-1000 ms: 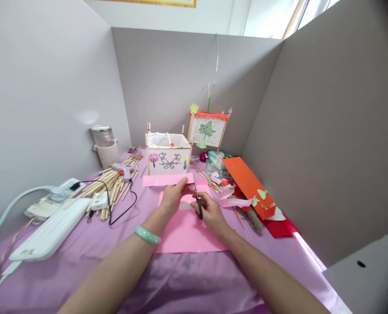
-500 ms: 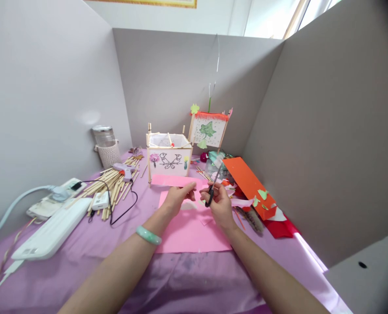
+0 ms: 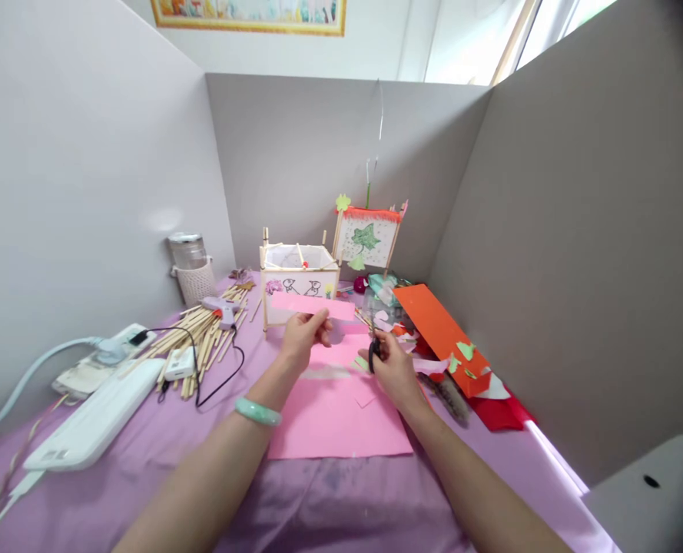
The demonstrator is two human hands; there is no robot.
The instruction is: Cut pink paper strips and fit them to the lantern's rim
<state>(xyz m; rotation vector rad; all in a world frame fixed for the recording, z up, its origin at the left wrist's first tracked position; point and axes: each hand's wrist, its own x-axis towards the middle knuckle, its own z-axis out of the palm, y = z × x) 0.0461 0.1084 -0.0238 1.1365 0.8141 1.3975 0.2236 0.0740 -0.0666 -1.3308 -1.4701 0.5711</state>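
Note:
My left hand [image 3: 305, 338] pinches the lower edge of a pink paper strip [image 3: 313, 304], raised in front of the white lantern frame [image 3: 300, 303] with drawn birds on its side. Black-handled scissors [image 3: 374, 353] are in my right hand [image 3: 394, 362], their blades pointing away from me. The scissors are apart from the strip. Below both hands lies a large pink paper sheet [image 3: 341, 418]; a small pink piece [image 3: 365, 399] rests on it near my right wrist.
At left are wooden sticks [image 3: 206, 338], a glue gun [image 3: 224, 309], a white power bank [image 3: 93, 422] and a jar [image 3: 191, 269]. A second lantern [image 3: 367, 238] stands behind. Orange paper [image 3: 439, 330] and scraps lie right. Grey panels [image 3: 341, 130] enclose the table.
My left hand has lifted the pink strip, which now covers part of the lantern's drawing. The scissors have moved slightly away from the left hand. The view has tilted up a little.

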